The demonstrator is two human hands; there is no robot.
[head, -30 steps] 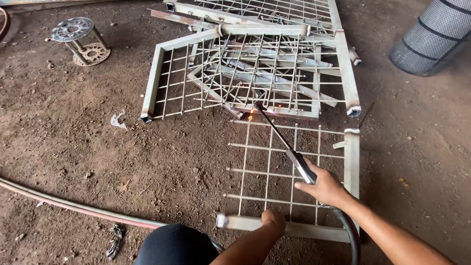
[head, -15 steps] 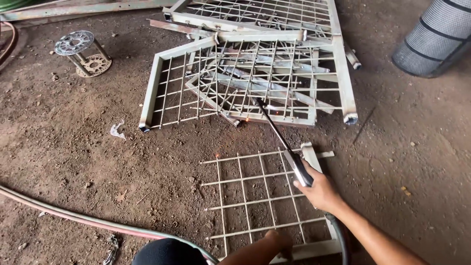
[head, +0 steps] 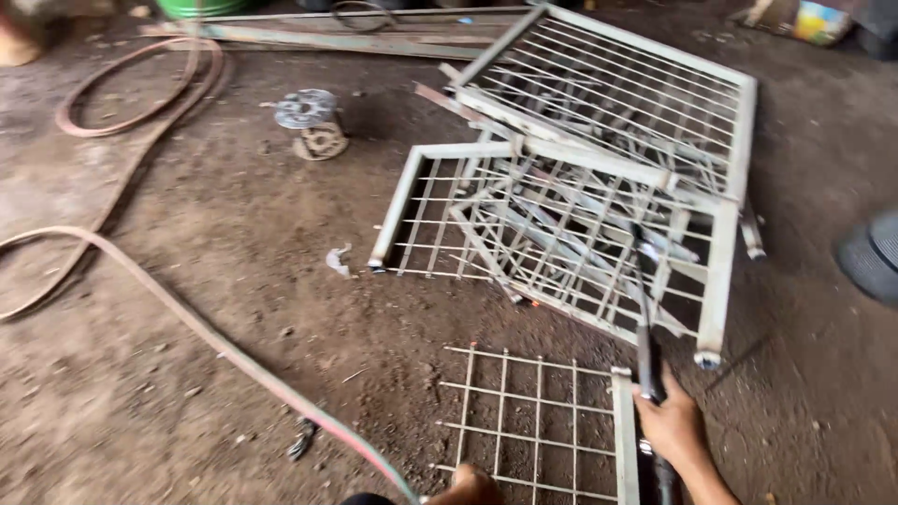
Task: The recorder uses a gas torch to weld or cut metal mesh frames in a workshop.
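Note:
My right hand point(head: 670, 426) grips the handle of a long dark cutting torch point(head: 645, 337), whose thin tube reaches up over the big frame. A small loose wire mesh panel point(head: 533, 421) with a pale bar along its right side lies on the dirt just left of that hand. Only the fingers of my left hand point(head: 472, 485) show at the bottom edge, closed on the panel's near edge. Beyond lies a pile of pale metal frames with welded wire grids point(head: 580, 206), tilted over one another.
A reddish hose point(head: 187, 318) curves across the dirt from the left down to the bottom centre. A round metal spool point(head: 309, 117) sits at the back left beside long metal bars point(head: 309, 37). A dark ribbed object point(head: 872, 257) is at the right edge.
The spark at the torch tip is gone. The small mesh panel has come apart from the big frame and slid toward me. The view has swung left and back.

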